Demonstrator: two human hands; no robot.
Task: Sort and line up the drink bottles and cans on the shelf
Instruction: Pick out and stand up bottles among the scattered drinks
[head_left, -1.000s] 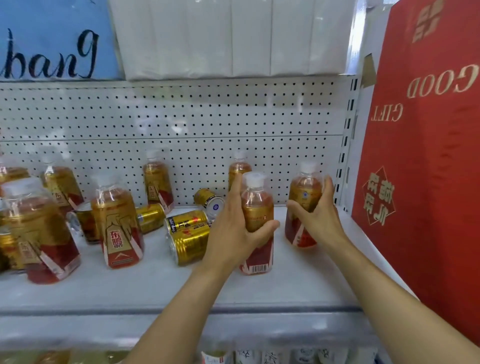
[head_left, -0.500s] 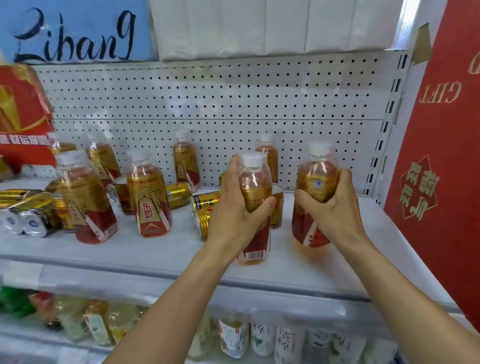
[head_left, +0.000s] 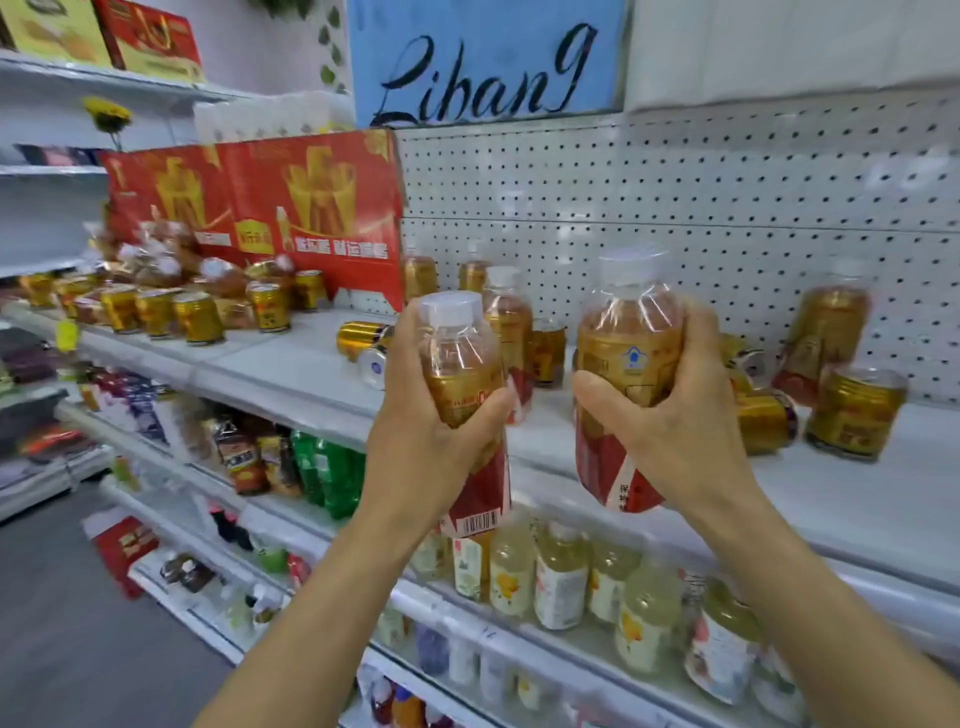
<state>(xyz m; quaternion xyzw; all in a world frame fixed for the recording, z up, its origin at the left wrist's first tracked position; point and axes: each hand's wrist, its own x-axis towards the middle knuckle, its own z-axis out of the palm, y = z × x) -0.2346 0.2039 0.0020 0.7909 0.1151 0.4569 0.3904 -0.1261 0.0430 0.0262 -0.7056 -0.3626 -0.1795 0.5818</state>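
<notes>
My left hand (head_left: 431, 441) grips a gold-and-red drink bottle (head_left: 460, 364) with a white cap, held upright in the air in front of the white shelf (head_left: 291, 364). My right hand (head_left: 675, 426) grips a second, similar bottle (head_left: 626, 343), also lifted off the shelf, tilted slightly. Behind them on the shelf stand more such bottles (head_left: 511, 312), one at the far right (head_left: 826, 322). Gold cans lie on their sides (head_left: 361, 335) or stand upright (head_left: 857, 410) on the shelf. A row of upright gold cans (head_left: 197, 317) stands at the left.
A red carton (head_left: 291, 208) stands at the back left of the shelf against the pegboard (head_left: 675, 197). Pale drink bottles (head_left: 561, 582) fill the shelf below, with green bottles (head_left: 332, 467) further left. An aisle floor (head_left: 62, 623) lies at lower left.
Both hands have lifted their bottles off the shelf and carried them leftward. The view has swung left, bringing the red carton and the row of cans into sight.
</notes>
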